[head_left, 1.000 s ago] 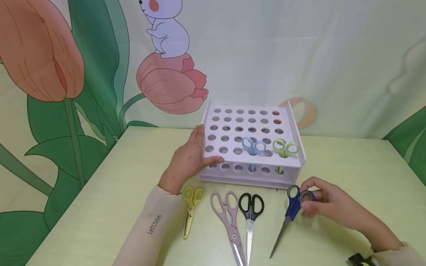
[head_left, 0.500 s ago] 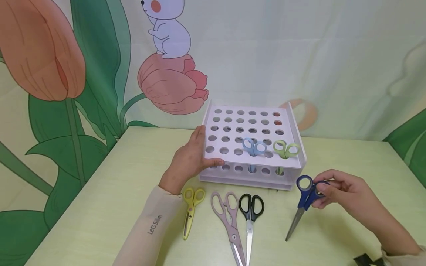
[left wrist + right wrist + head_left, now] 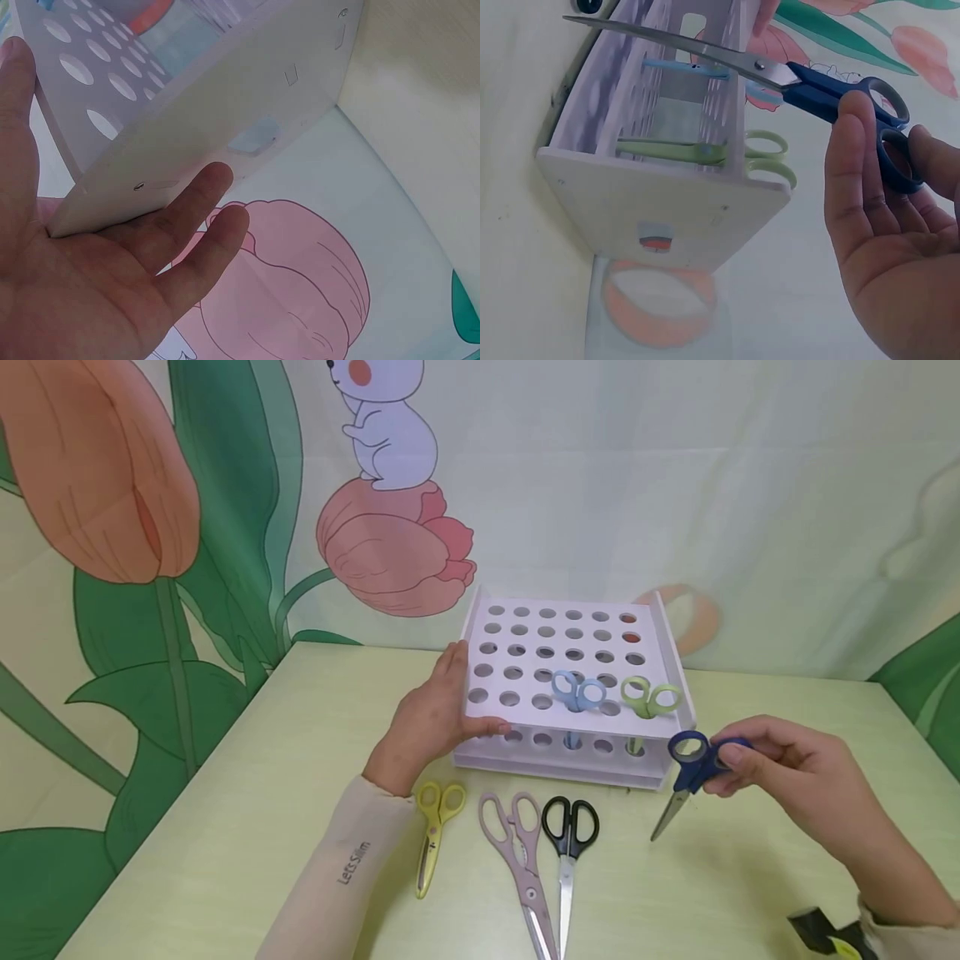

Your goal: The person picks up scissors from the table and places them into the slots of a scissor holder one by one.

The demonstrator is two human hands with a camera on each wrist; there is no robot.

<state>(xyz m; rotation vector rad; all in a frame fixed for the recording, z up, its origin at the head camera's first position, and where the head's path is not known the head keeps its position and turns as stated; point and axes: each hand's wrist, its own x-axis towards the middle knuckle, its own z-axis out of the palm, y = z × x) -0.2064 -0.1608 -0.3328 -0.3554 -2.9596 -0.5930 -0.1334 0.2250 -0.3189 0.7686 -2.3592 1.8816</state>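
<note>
My right hand [image 3: 802, 777] pinches navy-blue scissors [image 3: 696, 768] by one handle loop, between thumb and fingers. They are held up at the right front corner of a white rack [image 3: 527, 685] with rows of round holes. In the right wrist view the blades of the navy scissors [image 3: 810, 94] point across the rack's side. My left hand [image 3: 423, 722] rests against the rack's left front corner, thumb along the front edge and extended fingers along the side wall [image 3: 187, 127]. Light-blue scissors [image 3: 578, 700] and green scissors [image 3: 645, 706] stand handles-up in front-row holes.
Yellow scissors [image 3: 430, 839], mauve scissors [image 3: 525, 870] and black-handled scissors [image 3: 567, 850] lie on the pale table [image 3: 330, 718] before the rack. A flower-printed curtain [image 3: 562, 485] hangs behind. A black object [image 3: 813, 931] shows by the right sleeve.
My right hand has lifted the navy scissors rightward, then up toward the rack's right front corner, and their blades look shorter in the head view. The left hand has stayed on the rack.
</note>
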